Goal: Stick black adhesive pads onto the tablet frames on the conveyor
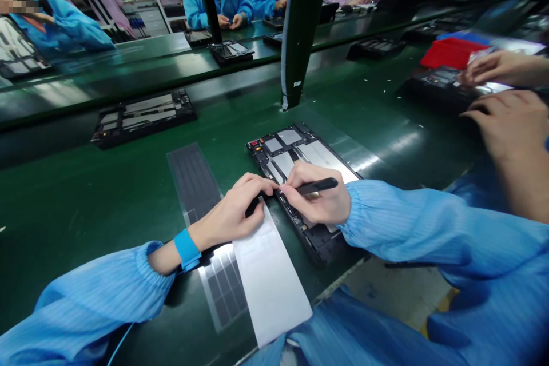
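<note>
Black and slim, a tool [322,185] is pinched in the right hand [322,207], its tip hidden over an opened tablet [328,161] on the green table [107,194]. The left hand [238,206] — blue band [187,249] at its wrist — sets its fingertips at the tablet's edge, close to the right hand's; whether they grip anything I cannot tell. A white sheet [274,280] lies partly beneath that hand, with dark-patterned film [194,177] beside it. Farther off rests another opened device [148,114]; rightward, a co-worker's hands [510,117] are near a red bin [453,53].
</note>
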A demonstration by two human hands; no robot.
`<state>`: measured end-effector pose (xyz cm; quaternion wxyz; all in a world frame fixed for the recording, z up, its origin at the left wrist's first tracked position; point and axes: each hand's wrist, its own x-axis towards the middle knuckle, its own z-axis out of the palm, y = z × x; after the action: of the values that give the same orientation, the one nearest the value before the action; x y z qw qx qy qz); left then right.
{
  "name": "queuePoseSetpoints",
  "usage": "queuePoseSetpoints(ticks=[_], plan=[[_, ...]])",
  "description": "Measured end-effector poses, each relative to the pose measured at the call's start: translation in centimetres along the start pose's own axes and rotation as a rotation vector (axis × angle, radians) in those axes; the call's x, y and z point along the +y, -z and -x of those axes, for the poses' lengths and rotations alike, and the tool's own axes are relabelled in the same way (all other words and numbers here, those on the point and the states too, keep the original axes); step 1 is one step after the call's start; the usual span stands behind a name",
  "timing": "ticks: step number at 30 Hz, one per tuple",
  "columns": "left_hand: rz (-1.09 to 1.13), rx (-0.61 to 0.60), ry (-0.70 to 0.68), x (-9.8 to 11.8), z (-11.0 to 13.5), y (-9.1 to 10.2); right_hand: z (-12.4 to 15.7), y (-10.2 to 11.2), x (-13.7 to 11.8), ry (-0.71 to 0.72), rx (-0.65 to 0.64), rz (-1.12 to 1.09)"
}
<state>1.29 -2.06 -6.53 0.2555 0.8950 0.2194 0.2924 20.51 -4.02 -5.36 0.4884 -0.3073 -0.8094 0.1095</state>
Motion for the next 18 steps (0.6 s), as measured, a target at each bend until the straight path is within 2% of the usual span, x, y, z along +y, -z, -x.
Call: queuePoseSetpoints(ticks=[5, 8, 10, 13, 16, 17, 18], plan=[[-0.194, -0.086, -0.049, 0.5, -0.2, 0.2, 0.0, -0.1, 0.0, -0.009, -0.012, -0.011], [-0.371, -0.184, -0.122, 1.3, -0.4, 0.3, -0.5, 0.5, -0.1, -0.066, 0.077, -0.044], [-0.373, -0.225, -0.105, 1.8, -0.7, 0.9, -1.5, 1.2, -0.3, -0.131, 0.141, -0.067], [-0.293, -0.183, 0.057, 1.9, -1.2, 3.2, -3.7, 1.8, -0.6, -0.196, 0.080, -0.122], [-0.325, -0.086, 0.330, 0.6, -1.0, 7.0, -5.8, 0.6, -0.7, -0.204, -0.134, -0.216], [-0.339, -0.121, 0.440, 0.0, -0.6, 8.3, -6.4, -0.4, -0.7, -0.222, -0.222, -0.255], [-0.338, -0.206, 0.546, -0.6, -0.2, 9.4, -6.9, -1.5, -0.6, -0.251, -0.313, -0.298]])
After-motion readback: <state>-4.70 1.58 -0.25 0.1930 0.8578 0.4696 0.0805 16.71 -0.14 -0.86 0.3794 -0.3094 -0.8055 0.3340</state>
